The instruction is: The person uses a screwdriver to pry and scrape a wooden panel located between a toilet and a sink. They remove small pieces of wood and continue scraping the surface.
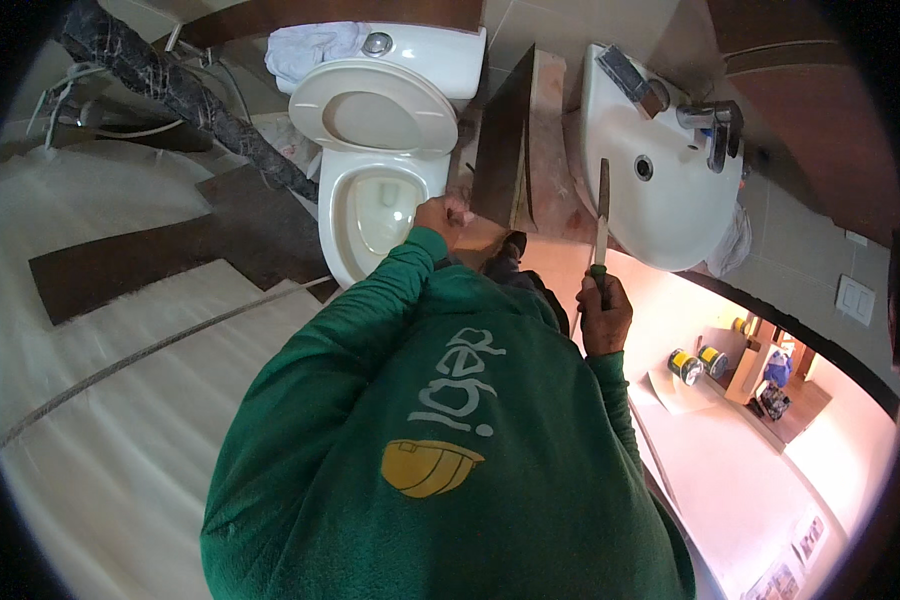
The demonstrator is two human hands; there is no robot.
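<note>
My right hand is closed round the dark handle of a long, narrow file. Its blade points away from me, over the near left side of the white washbasin. In front of my body, my left hand is closed at the right rim of the white toilet. What its curled fingers hold, if anything, is hidden. Just beyond that hand a dark brown panel stands upright between toilet and basin.
A dark block-like tool lies on the basin by the tap. A cloth rests on the toilet tank. To the left, dark panels lie on plastic sheeting, and a wrapped pipe slants across. Cans stand at the right.
</note>
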